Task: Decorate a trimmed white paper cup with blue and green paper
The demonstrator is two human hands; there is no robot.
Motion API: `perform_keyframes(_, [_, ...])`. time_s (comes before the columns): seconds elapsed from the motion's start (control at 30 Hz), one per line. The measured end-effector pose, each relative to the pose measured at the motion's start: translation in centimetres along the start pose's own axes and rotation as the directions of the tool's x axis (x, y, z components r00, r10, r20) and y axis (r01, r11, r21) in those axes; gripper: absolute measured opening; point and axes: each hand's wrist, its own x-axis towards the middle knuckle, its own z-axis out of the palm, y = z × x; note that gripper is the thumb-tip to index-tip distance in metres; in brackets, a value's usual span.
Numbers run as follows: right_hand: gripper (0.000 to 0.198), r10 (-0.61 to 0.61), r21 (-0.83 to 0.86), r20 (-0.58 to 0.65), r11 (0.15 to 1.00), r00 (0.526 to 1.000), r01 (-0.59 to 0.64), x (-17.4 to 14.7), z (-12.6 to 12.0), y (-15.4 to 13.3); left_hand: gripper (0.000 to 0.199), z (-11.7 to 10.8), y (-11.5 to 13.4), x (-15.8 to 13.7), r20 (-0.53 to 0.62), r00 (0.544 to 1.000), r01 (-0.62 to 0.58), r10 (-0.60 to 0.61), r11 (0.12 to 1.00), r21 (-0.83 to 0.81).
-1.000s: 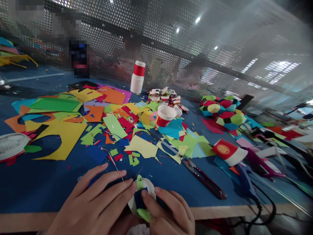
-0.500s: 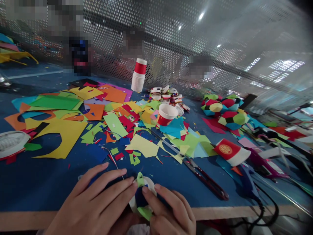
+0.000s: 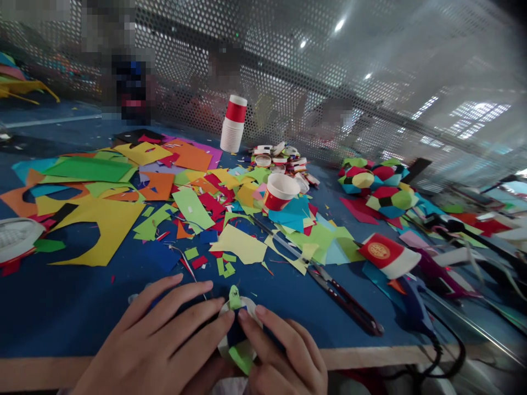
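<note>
Between my hands, at the table's front edge, is a small paper figure [image 3: 236, 330] on a round white base. It has a light-green head with a drawn face, a dark-blue middle and a green strip at the lower end. My left hand [image 3: 164, 334] has its fingers stretched, with fingertips on the figure's left side; its thumb is hidden. My right hand [image 3: 284, 348] presses a fingertip on the blue part and rests another on the white rim. Scissors [image 3: 346, 302] with dark red handles lie to the right.
Coloured paper scraps [image 3: 239, 244] cover the middle of the table. Behind them stand a paper cup [image 3: 281, 192] and a cup stack [image 3: 234, 123]. At right are a tipped red cup [image 3: 389, 255], a blue glue gun [image 3: 415, 307] with a cable, and patchwork paper balls [image 3: 391, 200].
The view has shifted slightly. Both hands stay on the paper figure, whose head and white rim sit a little higher and further left in view. Nothing has been let go.
</note>
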Motion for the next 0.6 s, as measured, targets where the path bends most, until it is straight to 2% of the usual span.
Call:
perform_keyframes(0.13, [0.051,-0.005,0.030,0.011,1.000,1.000,0.005,0.0,0.2,0.1,0.028,-0.1,0.2,0.1,0.006,1.000,0.005,-0.005,1.000,0.011])
perform_keyframes(0.3, [0.053,-0.064,0.021,-0.048,0.998,0.997,0.065,-0.2,0.2,0.3,0.028,-0.2,0.2,0.1,0.008,1.000,-0.023,0.023,0.999,0.032])
perform_keyframes(0.4, [0.050,-0.102,0.043,0.079,0.994,0.992,0.099,0.0,-1.0,0.6,0.029,-0.1,0.2,0.0,0.011,1.000,-0.021,0.020,0.999,0.037])
perform_keyframes(0.5, [0.048,-0.130,0.044,0.242,0.991,0.962,0.123,0.4,-2.5,1.0,0.029,-0.1,0.2,-0.1,0.030,0.999,-0.031,0.029,0.998,0.054])
perform_keyframes(0.6, [0.051,-0.127,0.044,0.313,0.992,0.941,0.120,0.9,-3.5,1.2,0.027,-0.2,0.0,-0.3,0.033,0.999,-0.036,0.034,0.998,0.053])
